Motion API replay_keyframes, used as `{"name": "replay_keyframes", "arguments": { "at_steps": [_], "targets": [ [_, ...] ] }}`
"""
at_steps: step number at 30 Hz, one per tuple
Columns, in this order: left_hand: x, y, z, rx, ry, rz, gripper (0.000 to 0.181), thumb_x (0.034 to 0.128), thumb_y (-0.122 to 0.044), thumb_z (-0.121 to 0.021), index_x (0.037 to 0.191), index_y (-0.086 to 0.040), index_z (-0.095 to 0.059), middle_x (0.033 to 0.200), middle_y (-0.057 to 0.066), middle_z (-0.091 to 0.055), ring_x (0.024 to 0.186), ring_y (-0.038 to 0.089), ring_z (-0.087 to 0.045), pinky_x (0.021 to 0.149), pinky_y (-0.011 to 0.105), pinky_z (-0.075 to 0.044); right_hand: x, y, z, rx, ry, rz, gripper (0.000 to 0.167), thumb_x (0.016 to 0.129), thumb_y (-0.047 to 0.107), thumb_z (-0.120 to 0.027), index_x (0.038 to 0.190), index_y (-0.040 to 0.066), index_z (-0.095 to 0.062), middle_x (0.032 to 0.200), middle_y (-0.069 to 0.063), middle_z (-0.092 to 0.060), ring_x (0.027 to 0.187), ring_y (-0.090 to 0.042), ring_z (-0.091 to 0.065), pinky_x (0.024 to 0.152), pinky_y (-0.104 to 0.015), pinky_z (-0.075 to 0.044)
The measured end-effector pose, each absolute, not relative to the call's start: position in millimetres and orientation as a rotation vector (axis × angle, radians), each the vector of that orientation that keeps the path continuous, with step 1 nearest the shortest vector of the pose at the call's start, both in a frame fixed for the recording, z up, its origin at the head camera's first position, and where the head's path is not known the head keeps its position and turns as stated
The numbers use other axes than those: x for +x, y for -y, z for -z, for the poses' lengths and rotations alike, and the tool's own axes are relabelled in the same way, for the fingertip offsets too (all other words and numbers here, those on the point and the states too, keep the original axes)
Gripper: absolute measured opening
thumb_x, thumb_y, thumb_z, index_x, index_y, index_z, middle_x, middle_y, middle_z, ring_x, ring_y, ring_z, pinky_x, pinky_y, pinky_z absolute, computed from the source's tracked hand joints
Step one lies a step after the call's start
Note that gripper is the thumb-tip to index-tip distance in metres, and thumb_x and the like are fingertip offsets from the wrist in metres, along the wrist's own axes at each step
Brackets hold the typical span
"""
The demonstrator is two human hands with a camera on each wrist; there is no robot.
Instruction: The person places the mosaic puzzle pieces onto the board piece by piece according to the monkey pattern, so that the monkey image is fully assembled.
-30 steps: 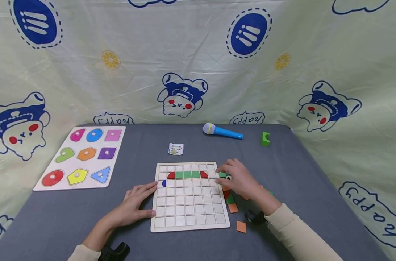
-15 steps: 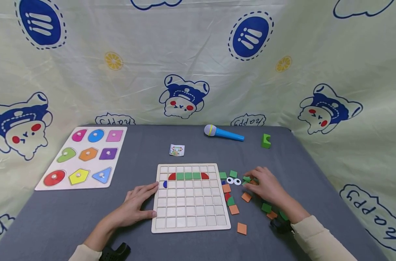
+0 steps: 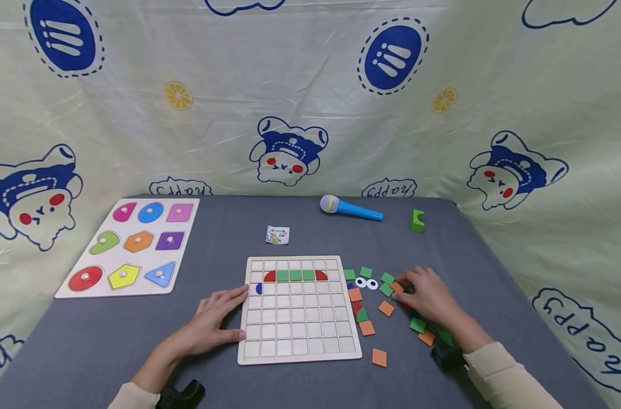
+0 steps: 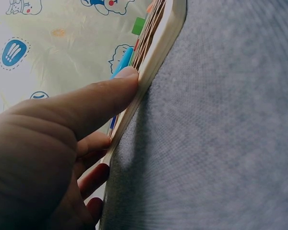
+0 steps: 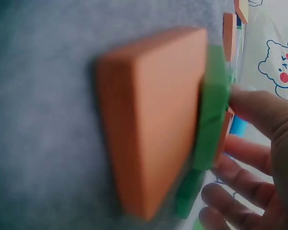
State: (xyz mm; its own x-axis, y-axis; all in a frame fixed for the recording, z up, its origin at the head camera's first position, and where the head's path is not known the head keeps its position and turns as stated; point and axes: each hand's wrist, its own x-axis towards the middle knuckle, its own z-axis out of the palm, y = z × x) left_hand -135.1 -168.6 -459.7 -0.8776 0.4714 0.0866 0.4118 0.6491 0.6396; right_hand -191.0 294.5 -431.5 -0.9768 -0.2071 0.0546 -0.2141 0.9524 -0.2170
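On a grey table [image 3: 223,227], a gridded board [image 3: 300,331] lies between two hands, the left hand [image 3: 213,317] at its edge, the right hand [image 3: 429,294] over loose tiles.

Both forearms slant inward, hands low; the board lies flat, just right of the left fingertips and apart from the right ones. The left wrist view shows, better than the head view, the thumb tip against the rim's side. The right wrist view alone shows the thick side of a close orange tile [image 5: 158,124], with a green tile [image 5: 213,110] between it and the right thumb. The left fingers are nearly straight, thumb spread wide from them, touching the rim. The right thumb and forefinger stand narrowly apart beside a fingertip tile [image 3: 396,287]; whether they pinch it, I cannot tell.
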Motion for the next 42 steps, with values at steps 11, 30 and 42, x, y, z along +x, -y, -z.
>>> {"name": "replay_keyframes", "arguments": {
  "at_steps": [11, 30, 42],
  "targets": [
    [-136.0, 167.9, 459.4, 0.754, -2.778, -1.029, 0.078, 0.0808, -0.040, -0.071, 0.144, -0.008, -0.040, 0.152, 0.006, -0.036, 0.129, 0.027, -0.035, 0.093, 0.047, -0.023, -192.0, -299.7, 435.2, 0.278, 3.065, -0.310, 0.031, 0.082, 0.033, -0.071, 0.101, 0.008, -0.071, 0.093, -0.009, -0.061, 0.086, -0.025, -0.050, 0.073, -0.042, -0.041],
    [-136.1, 167.8, 461.1, 0.757, -2.778, -1.048, 0.078, 0.0802, -0.039, -0.072, 0.144, -0.008, -0.040, 0.151, 0.006, -0.036, 0.128, 0.026, -0.035, 0.092, 0.046, -0.022, -189.9, -304.5, 435.2, 0.279, 3.013, -0.368, 0.021, 0.082, 0.025, -0.071, 0.095, 0.009, -0.072, 0.088, -0.005, -0.059, 0.079, -0.019, -0.047, 0.066, -0.034, -0.039],
    [-135.8, 168.8, 460.9, 0.769, -2.777, -1.041, 0.077, 0.0809, -0.040, -0.071, 0.144, -0.007, -0.040, 0.152, 0.007, -0.036, 0.128, 0.027, -0.035, 0.093, 0.047, -0.022, -181.0, -243.4, 416.8, 0.524, 2.912, -0.421, 0.025, 0.080, 0.029, -0.074, 0.098, 0.012, -0.072, 0.087, -0.002, -0.060, 0.082, -0.015, -0.046, 0.069, -0.032, -0.041]
  ]
}}
